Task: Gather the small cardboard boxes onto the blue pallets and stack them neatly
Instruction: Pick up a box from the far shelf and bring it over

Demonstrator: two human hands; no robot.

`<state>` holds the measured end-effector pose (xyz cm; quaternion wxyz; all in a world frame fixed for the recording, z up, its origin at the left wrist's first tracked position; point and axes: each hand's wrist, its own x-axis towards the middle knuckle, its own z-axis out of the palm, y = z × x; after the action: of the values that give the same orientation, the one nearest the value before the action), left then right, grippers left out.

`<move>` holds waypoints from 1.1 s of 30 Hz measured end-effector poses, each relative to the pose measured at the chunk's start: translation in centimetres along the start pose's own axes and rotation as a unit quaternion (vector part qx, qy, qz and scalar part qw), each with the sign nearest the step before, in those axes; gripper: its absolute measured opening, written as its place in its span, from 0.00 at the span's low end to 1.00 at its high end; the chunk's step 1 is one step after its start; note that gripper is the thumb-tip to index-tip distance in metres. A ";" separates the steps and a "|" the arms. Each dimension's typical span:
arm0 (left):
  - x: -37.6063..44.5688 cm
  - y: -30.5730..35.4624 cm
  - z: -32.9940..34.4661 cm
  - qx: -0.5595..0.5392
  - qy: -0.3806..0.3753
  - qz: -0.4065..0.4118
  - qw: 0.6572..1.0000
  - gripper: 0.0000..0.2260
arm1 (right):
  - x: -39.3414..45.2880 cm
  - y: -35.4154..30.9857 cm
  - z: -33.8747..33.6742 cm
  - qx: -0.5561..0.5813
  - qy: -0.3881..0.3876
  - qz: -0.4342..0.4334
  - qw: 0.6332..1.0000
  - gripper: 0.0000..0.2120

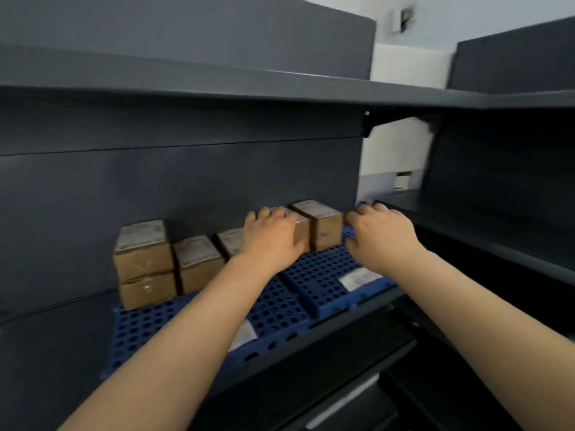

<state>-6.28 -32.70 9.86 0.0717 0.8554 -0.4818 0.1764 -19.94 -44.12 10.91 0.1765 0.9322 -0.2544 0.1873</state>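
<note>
Two blue perforated pallets lie side by side on a dark shelf, the left pallet [174,318] and the right pallet [323,275]. Small cardboard boxes with white labels stand along the back wall. A stack of two boxes [143,262] is at the far left, with a single box [199,262] beside it. A further box [230,244] is partly hidden by my left hand [270,234], which grips the top of a box [301,233]. The rightmost box [320,225] stands next to that one. My right hand [379,234] hovers just right of it with fingers curled, holding nothing that I can see.
A dark shelf board [280,94] overhangs closely above. Another dark shelf unit [497,231] stands at the right. White labels [357,279] lie on the pallets' front areas. Dark shelving continues below.
</note>
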 end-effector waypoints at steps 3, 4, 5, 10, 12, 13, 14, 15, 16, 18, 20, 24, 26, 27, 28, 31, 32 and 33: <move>0.9 5.6 -0.2 -0.016 -0.010 0.046 0.999 0.22 | -3.5 5.4 -0.5 -0.011 -0.001 0.043 0.999 0.15; 1.2 7.4 -0.2 -0.019 -0.011 0.062 0.998 0.23 | -4.7 7.2 -0.7 -0.016 -0.001 0.057 0.998 0.15; 1.3 9.3 -0.3 -0.022 -0.011 0.076 0.997 0.23 | -5.8 8.8 -0.9 -0.023 -0.006 0.070 0.997 0.16; 1.6 18.4 0.2 -0.034 0.005 0.143 0.989 0.23 | -12.1 16.3 -1.8 -0.055 -0.034 0.140 0.988 0.17; 1.5 22.3 0.3 -0.041 0.010 0.168 0.985 0.23 | -14.7 19.1 -2.0 -0.064 -0.038 0.173 0.982 0.18; 1.5 23.9 0.4 -0.046 0.013 0.176 0.983 0.23 | -15.8 20.0 -2.0 -0.060 -0.040 0.184 0.980 0.18; 1.4 24.8 0.5 -0.054 0.014 0.181 0.982 0.23 | -16.3 20.5 -1.9 -0.058 -0.043 0.190 0.979 0.18; 1.3 26.5 0.5 -0.063 0.014 0.194 0.979 0.24 | -17.4 21.4 -1.9 -0.060 -0.046 0.203 0.976 0.19; 1.3 28.4 0.6 -0.068 0.012 0.210 0.975 0.24 | -18.6 22.4 -2.0 -0.061 -0.049 0.218 0.973 0.19; 1.3 31.9 0.9 -0.074 0.007 0.240 0.968 0.24 | -20.7 24.4 -1.9 -0.066 -0.060 0.246 0.965 0.19; 1.5 35.2 1.1 -0.082 0.006 0.267 0.960 0.24 | -22.8 26.4 -1.8 -0.066 -0.069 0.274 0.957 0.19; 2.5 41.5 1.6 -0.107 0.015 0.327 0.939 0.23 | -26.4 30.3 -1.7 -0.081 -0.077 0.333 0.936 0.20; 3.0 45.0 1.8 -0.122 0.018 0.360 0.925 0.23 | -28.1 32.3 -1.7 -0.090 -0.080 0.367 0.923 0.20; 3.2 46.8 1.8 -0.130 0.019 0.378 0.916 0.23 | -28.9 33.3 -1.7 -0.094 -0.082 0.385 0.915 0.20; 3.4 48.6 1.9 -0.137 0.021 0.396 0.908 0.23 | -29.7 34.3 -1.8 -0.099 -0.085 0.403 0.906 0.20; 4.0 54.4 2.0 -0.163 0.022 0.451 0.878 0.24 | -32.2 37.2 -2.2 -0.122 -0.087 0.458 0.876 0.21; 4.2 56.3 1.8 -0.170 0.024 0.469 0.866 0.24 | -33.0 38.1 -2.4 -0.130 -0.088 0.476 0.865 0.21; 4.3 58.2 1.6 -0.177 0.026 0.488 0.854 0.25 | -33.8 39.0 -2.7 -0.139 -0.088 0.494 0.854 0.21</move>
<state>-53.34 -67.17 7.25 0.1394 0.4783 -0.8583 0.1227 -68.82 -60.72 7.50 0.1652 0.6627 -0.7189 0.1294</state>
